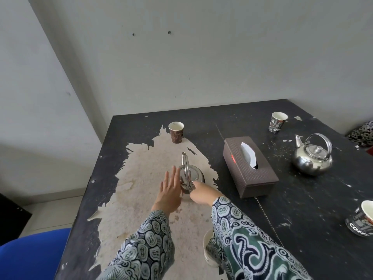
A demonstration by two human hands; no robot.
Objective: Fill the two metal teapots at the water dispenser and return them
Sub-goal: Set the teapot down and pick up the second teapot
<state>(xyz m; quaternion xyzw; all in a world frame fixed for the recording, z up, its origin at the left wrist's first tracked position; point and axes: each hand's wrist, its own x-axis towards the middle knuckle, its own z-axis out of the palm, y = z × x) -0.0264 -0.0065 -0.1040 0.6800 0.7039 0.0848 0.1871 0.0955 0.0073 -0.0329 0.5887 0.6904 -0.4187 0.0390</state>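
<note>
One metal teapot (194,174) stands on the worn pale patch of the black table (302,199), its handle upright and its spout pointing away from me. My left hand (169,191) is flat and open, fingers spread, against the pot's left side. My right hand (201,191) reaches in from the right, and its fingers close on the near end of the handle. A second metal teapot (312,157) with its lid on stands alone at the right of the table, far from both hands.
A brown tissue box (250,168) lies between the two teapots. Paper cups stand at the back left (176,131), back right (278,121), right edge (361,219) and under my right sleeve (207,247). A blue chair (34,253) is at lower left. Walls close the corner behind.
</note>
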